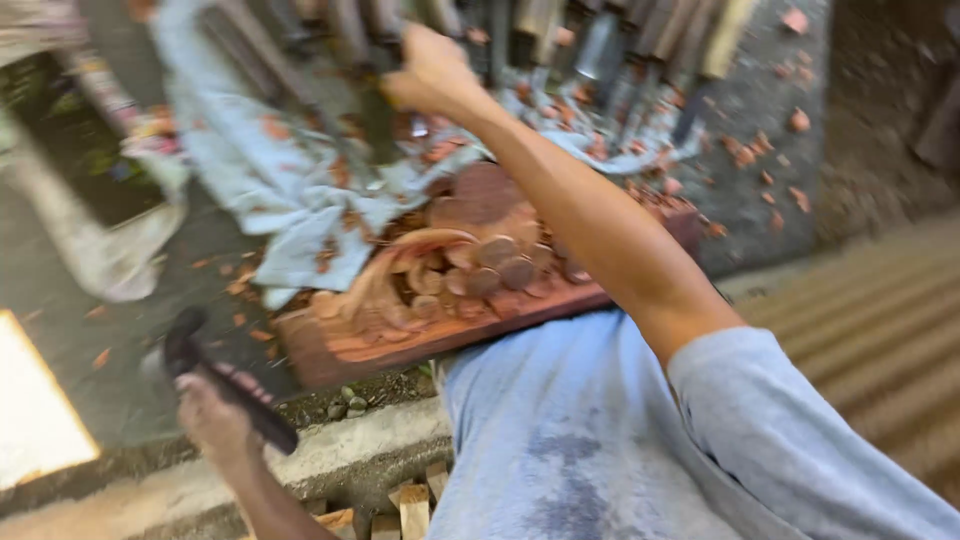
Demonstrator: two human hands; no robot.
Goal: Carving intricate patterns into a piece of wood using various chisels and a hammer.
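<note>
My right hand reaches far forward over a carved reddish wooden panel and closes on the handle of a chisel among a row of carving tools laid on a pale blue cloth. My left hand is low at the left, gripping a dark mallet by its handle. The panel bears a relief of rounded shapes and curved leaves. The picture is blurred by motion.
Reddish wood chips lie scattered over the grey ground and the cloth. A concrete ledge runs below the panel, with small wood blocks under it. My blue shirt fills the lower right. A ribbed sheet is at right.
</note>
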